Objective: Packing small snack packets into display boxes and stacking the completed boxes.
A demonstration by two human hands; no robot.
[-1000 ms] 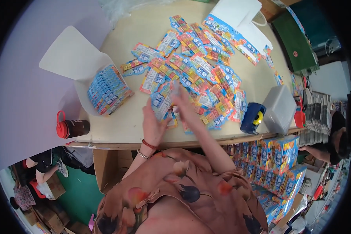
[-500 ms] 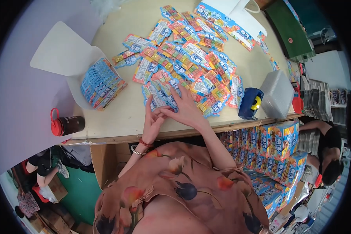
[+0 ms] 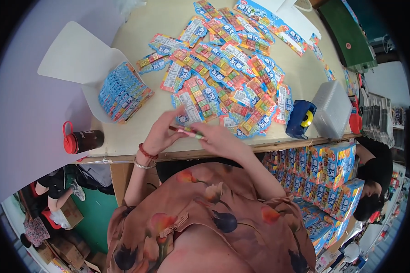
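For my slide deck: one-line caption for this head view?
Both hands, left hand and right hand, hold a card packet beside a pile of colourful packets.

We see the packet edge-on between both hands, its face hidden. The right hand blurs slightly.

Table: a spread of flat packets is laid across its middle and far side.
Open box: placed left of the spread, a stack of packets held in it.
Bottle: laid at the table's near left edge.
Tape dispenser: set right of the spread, just beside a lidded container.
Stacked cartons: kept below the table's right end.
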